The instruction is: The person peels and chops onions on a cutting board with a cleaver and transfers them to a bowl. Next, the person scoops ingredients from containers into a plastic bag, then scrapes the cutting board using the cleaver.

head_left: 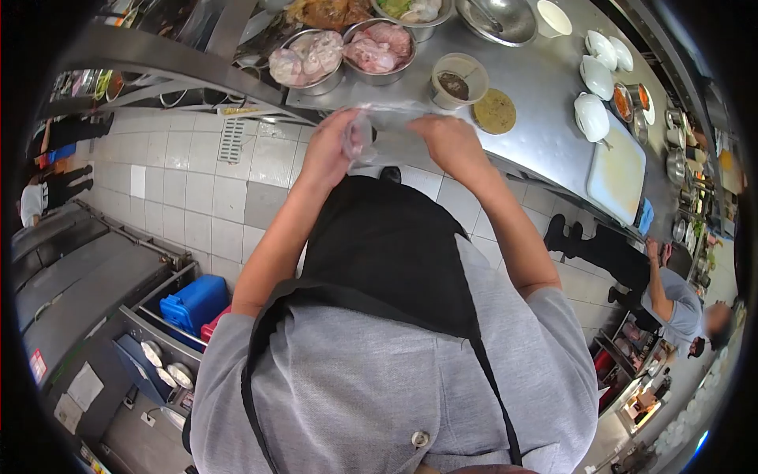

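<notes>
Clear thin plastic (362, 144), perhaps a bag or film, spans both hands just off the counter's front edge. My left hand (328, 150) is closed around its bunched end. Opposite it, my right hand (452, 146) pinches the other end with curled fingers. Beyond my right hand stands a clear tub (459, 81) with dark contents at the bottom, beside a round yellowish-brown disc (495, 111), maybe a lid. Two metal bowls of raw meat, the left bowl (306, 63) and the right bowl (380, 52), are at the counter's back left.
The steel counter (537, 87) runs to the right, holding white dishes (592, 117) and a cutting board (617, 170). A large metal bowl (499, 20) is at the back. A co-worker (671, 304) stands at the right. Behind me on the left is a blue bin (193, 304).
</notes>
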